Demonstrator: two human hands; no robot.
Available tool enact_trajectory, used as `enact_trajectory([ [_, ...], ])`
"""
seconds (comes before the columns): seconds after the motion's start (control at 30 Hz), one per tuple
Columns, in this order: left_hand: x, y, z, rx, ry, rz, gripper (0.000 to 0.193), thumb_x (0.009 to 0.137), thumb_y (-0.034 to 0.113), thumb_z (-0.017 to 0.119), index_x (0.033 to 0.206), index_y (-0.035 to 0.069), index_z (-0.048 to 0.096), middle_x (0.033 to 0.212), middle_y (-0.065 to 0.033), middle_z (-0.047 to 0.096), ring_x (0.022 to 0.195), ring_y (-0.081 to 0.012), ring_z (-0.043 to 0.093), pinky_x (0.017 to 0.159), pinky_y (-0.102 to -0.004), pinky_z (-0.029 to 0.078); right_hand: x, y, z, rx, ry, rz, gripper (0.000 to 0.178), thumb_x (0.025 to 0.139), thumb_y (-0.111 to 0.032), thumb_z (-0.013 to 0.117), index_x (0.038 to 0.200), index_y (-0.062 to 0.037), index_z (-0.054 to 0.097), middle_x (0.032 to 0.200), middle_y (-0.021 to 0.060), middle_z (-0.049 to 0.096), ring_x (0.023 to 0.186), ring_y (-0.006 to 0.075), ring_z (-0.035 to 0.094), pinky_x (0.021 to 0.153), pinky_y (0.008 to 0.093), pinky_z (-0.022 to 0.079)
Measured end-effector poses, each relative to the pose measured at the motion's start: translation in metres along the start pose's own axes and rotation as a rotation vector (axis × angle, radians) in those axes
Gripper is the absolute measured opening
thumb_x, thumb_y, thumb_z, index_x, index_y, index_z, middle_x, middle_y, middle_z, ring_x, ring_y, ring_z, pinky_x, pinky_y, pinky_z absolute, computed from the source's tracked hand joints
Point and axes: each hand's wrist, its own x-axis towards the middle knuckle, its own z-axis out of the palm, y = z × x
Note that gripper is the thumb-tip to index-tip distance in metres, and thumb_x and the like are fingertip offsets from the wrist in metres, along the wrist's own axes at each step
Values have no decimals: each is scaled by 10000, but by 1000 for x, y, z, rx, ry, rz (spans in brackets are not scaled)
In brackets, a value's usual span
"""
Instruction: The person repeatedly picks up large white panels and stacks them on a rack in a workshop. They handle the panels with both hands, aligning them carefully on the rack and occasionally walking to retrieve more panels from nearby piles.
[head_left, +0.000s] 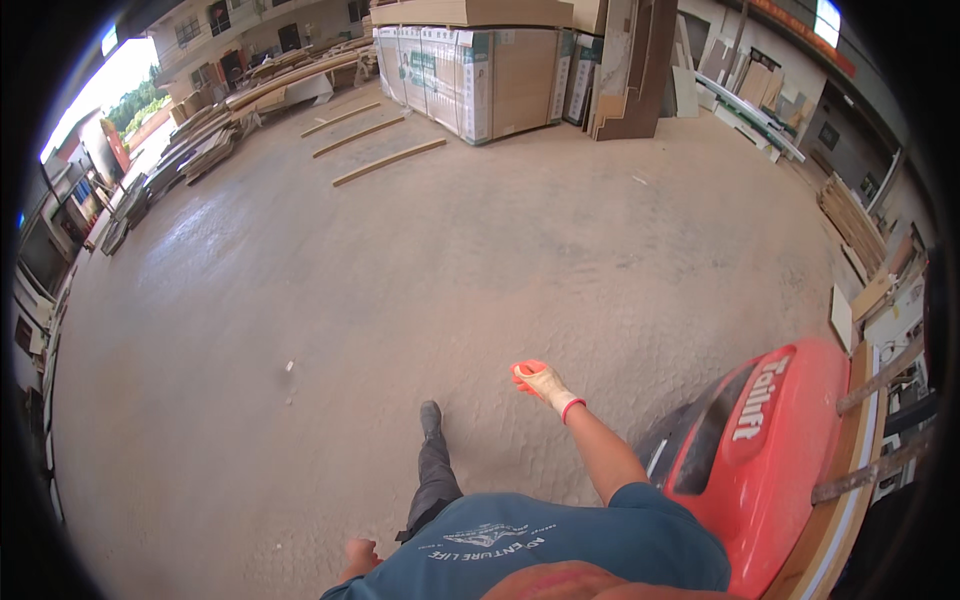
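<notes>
My right hand (540, 383) reaches forward of my body in a cream work glove with orange fingers and a red cuff. Its fingers are curled in, and whatever they may hold is hidden. Down by my left side, my left hand (362, 555) looks bare, with its fingers bent into a loose fist and nothing visible in them. The shirt covers part of that arm. Neither hand touches anything around it. Nearest to my right arm is a red forklift (775, 450) with a dark panel. One leg in a dark boot (431, 418) is stretched forward on the floor.
Three wooden battens (388, 163) lie on the dusty concrete floor (480, 260) ahead. Behind them stands a wrapped stack of boards (480, 85), with brown panels (635, 75) upright beside it. Timber piles (205, 140) line the far left; more boards (850, 225) lean along the right.
</notes>
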Motion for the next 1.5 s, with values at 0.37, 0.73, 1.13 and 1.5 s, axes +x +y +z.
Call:
enact_trajectory([
  [0.37,219,690,70,23,-333,419,321,1048,143,439,1193,87,720,842,-93,678,695,-276,678,595,-504,600,-9,137,-100,-433,208,780,433,969,-460,594,1049,-84,794,1023,172,789,1029,384,744,909,495,564],
  [0.73,130,1144,312,-188,-558,729,331,1003,17,503,1220,-117,713,1115,-203,766,960,-319,762,872,-410,629,273,93,-300,-388,300,595,367,991,-344,525,932,-90,783,831,165,770,752,332,759,698,465,588],
  [1.13,64,1425,666,500,-651,623,315,987,39,490,1202,-86,684,1043,-231,726,867,-364,709,747,-547,588,701,-306,-671,-210,726,-168,421,906,-494,589,1030,-126,751,972,161,754,942,330,722,808,491,527],
  [1.5,-114,1847,1046,430,-993,568,344,967,15,456,1243,-54,648,1015,-237,700,822,-401,677,674,-655,566,502,-89,-759,373,1024,1305,499,956,-433,544,1188,-57,778,1316,225,701,1260,390,655,1061,501,510],
])
